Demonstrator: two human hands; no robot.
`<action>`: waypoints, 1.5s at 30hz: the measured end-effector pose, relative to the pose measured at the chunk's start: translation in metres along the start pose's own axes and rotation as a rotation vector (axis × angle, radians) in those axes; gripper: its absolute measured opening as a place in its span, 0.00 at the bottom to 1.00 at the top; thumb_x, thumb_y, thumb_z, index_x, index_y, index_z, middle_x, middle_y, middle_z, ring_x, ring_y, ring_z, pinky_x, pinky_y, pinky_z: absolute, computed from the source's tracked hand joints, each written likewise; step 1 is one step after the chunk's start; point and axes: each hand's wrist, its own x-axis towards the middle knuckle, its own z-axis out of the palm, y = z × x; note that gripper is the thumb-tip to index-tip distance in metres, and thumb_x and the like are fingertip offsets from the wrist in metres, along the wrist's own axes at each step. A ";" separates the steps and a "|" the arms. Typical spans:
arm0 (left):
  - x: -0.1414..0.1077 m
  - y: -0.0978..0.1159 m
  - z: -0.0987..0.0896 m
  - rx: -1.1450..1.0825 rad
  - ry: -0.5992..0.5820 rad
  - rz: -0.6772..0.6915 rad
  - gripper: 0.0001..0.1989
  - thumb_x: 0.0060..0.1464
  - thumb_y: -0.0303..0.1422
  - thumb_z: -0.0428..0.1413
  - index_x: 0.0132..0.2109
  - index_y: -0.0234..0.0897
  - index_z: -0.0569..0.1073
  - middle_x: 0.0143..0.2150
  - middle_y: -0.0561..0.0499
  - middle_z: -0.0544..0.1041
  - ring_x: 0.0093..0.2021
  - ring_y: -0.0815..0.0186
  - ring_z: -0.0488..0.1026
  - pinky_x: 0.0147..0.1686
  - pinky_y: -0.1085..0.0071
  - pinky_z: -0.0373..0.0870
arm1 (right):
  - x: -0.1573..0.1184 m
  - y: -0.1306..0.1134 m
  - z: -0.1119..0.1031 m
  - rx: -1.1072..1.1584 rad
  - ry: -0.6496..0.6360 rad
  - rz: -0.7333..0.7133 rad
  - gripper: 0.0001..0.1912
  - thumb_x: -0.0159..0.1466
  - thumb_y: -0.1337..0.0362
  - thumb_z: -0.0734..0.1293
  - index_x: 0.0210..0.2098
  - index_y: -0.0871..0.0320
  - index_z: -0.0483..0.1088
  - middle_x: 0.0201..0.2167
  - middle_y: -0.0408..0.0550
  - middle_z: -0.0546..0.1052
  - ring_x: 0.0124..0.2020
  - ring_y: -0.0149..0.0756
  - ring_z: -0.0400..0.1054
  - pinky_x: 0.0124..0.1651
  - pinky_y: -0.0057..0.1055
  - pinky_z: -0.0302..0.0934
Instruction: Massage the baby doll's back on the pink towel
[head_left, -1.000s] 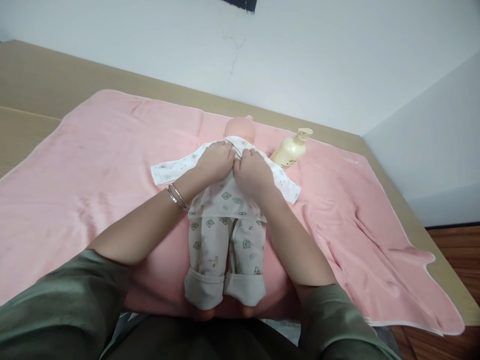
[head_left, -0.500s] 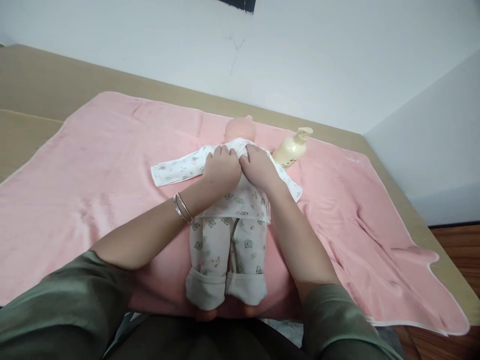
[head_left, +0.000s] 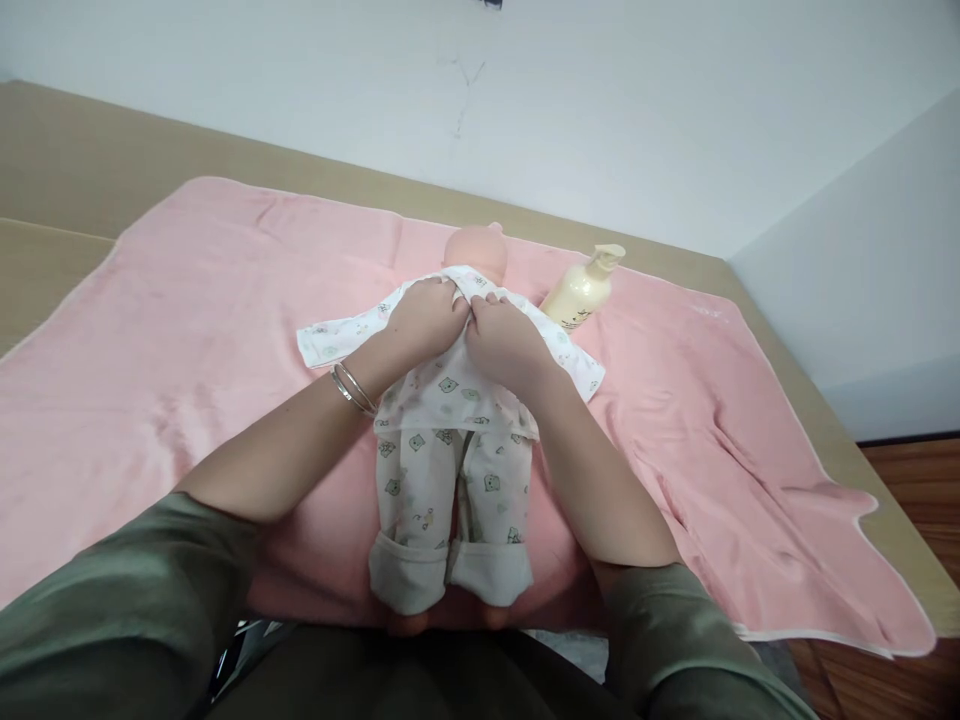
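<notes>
A doll (head_left: 474, 252) lies on its back on a pink blanket (head_left: 247, 290), dressed in a white patterned top (head_left: 450, 385) and matching trousers (head_left: 491, 480) with turned-up cuffs. Both sleeves spread out sideways. At the upper chest, just below the neck, my left hand (head_left: 429, 318) pinches the top's cloth, its fingers curled. Right beside it, my right hand (head_left: 510, 338) is closed on the same top, fingertips almost meeting the left ones. What exactly lies between the fingertips is too small to tell.
A cream pump bottle (head_left: 583, 290) lies tilted beside the doll's right-hand sleeve in view. The blanket covers a wooden table (head_left: 300, 165) that stands against a white wall. Reddish wooden flooring shows at the lower right.
Both hands have shifted slightly, the left one a little left and up, with the fingers more tightly curled on the top. The neckline cloth looks pulled differently. The view has moved a little.
</notes>
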 end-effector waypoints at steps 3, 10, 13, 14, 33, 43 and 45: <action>-0.006 0.005 0.003 0.088 0.020 0.090 0.20 0.65 0.28 0.40 0.44 0.30 0.78 0.46 0.33 0.79 0.51 0.47 0.74 0.53 0.52 0.69 | 0.010 0.013 0.006 0.101 0.014 0.035 0.19 0.70 0.68 0.52 0.48 0.62 0.73 0.50 0.64 0.79 0.56 0.56 0.71 0.63 0.51 0.63; -0.025 0.023 0.005 0.169 0.018 0.195 0.21 0.63 0.25 0.42 0.50 0.28 0.78 0.49 0.30 0.78 0.56 0.44 0.70 0.60 0.47 0.63 | 0.032 0.035 0.028 0.181 0.126 0.179 0.29 0.72 0.61 0.52 0.64 0.76 0.64 0.69 0.72 0.67 0.71 0.59 0.58 0.73 0.52 0.51; -0.021 0.020 0.001 0.173 -0.032 0.244 0.20 0.61 0.22 0.42 0.47 0.26 0.78 0.47 0.30 0.78 0.55 0.42 0.72 0.58 0.46 0.65 | 0.030 0.034 0.027 0.157 0.104 0.186 0.29 0.74 0.60 0.51 0.65 0.76 0.62 0.71 0.73 0.63 0.72 0.61 0.56 0.74 0.54 0.49; -0.017 0.017 -0.001 0.143 -0.057 0.225 0.20 0.61 0.22 0.42 0.47 0.26 0.78 0.47 0.29 0.78 0.54 0.43 0.72 0.57 0.47 0.67 | 0.028 0.034 0.025 0.142 0.097 0.169 0.29 0.74 0.60 0.51 0.64 0.75 0.63 0.70 0.73 0.65 0.71 0.62 0.59 0.72 0.55 0.52; -0.029 0.033 0.013 0.100 0.092 0.036 0.24 0.68 0.30 0.41 0.61 0.15 0.68 0.63 0.19 0.70 0.67 0.38 0.65 0.62 0.48 0.64 | 0.026 0.053 0.012 0.142 0.089 0.097 0.22 0.74 0.58 0.51 0.48 0.60 0.73 0.52 0.60 0.81 0.50 0.51 0.74 0.52 0.42 0.66; -0.010 0.009 0.004 0.005 0.094 -0.015 0.15 0.66 0.33 0.45 0.44 0.34 0.76 0.44 0.37 0.79 0.48 0.49 0.74 0.52 0.55 0.71 | 0.008 0.015 0.002 -0.025 -0.002 0.173 0.23 0.75 0.61 0.50 0.54 0.68 0.71 0.52 0.69 0.78 0.56 0.60 0.72 0.56 0.49 0.66; -0.006 0.005 0.003 -0.023 0.074 -0.023 0.15 0.66 0.33 0.44 0.43 0.35 0.76 0.43 0.38 0.79 0.46 0.51 0.75 0.51 0.56 0.71 | 0.002 0.007 -0.002 -0.057 -0.027 0.152 0.21 0.74 0.63 0.52 0.53 0.68 0.70 0.51 0.70 0.78 0.55 0.60 0.72 0.56 0.49 0.66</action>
